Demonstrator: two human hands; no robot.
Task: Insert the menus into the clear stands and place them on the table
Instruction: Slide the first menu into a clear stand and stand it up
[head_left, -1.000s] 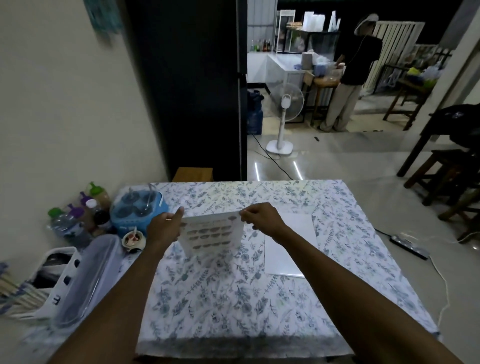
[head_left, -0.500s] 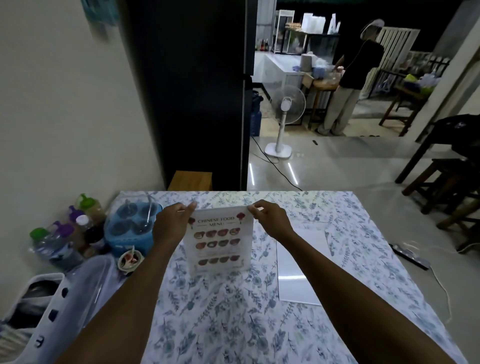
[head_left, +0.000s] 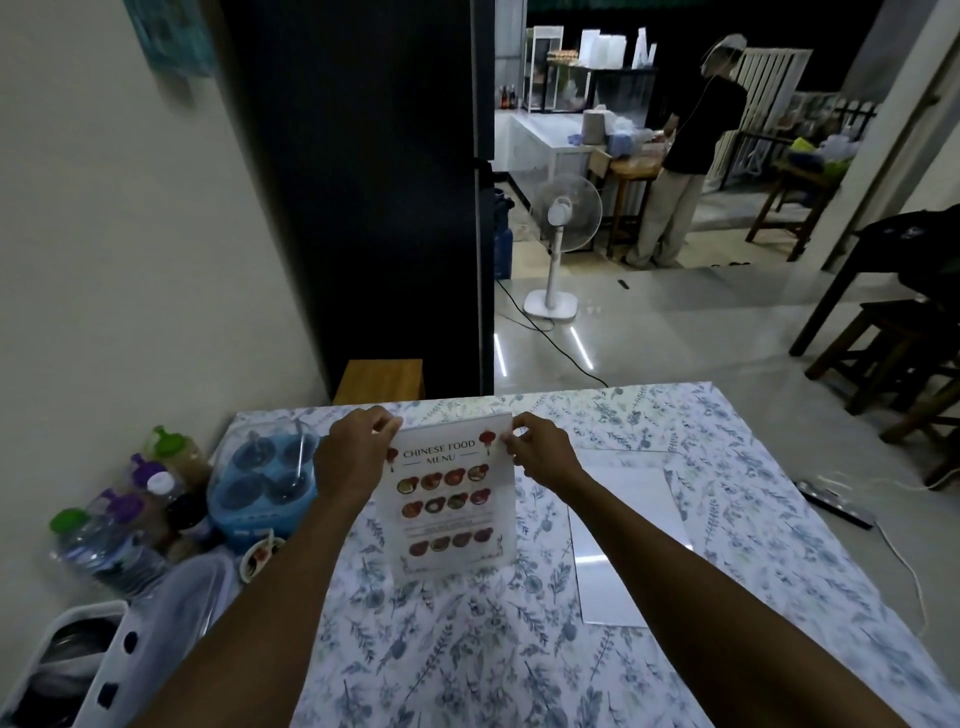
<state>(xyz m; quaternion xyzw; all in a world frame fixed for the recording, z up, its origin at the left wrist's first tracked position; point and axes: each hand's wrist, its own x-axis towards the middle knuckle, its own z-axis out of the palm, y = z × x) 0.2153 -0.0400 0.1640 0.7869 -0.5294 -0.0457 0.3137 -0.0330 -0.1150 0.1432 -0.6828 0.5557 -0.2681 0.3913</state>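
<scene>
A clear stand with a "Chinese Food Menu" sheet (head_left: 448, 499) inside it stands upright on the floral tablecloth (head_left: 467, 649), its base touching the cloth. My left hand (head_left: 353, 457) pinches the stand's top left corner. My right hand (head_left: 540, 452) pinches its top right corner. To the right a white sheet (head_left: 623, 540) lies flat on the cloth, glossy and face down; I cannot tell whether it is a menu or a stand.
Along the table's left edge stand several bottles (head_left: 130, 499), a blue lidded tray of cups (head_left: 265, 483), a small dish (head_left: 260, 556) and a white basket (head_left: 78, 670). A wooden stool (head_left: 379, 382) sits behind the table. A fan (head_left: 561, 234) and a person (head_left: 685, 156) are farther back.
The menu stand went from tilted and lifted to upright on the cloth, facing me. Both hands kept hold of its top corners. The head camera tilted up slightly.
</scene>
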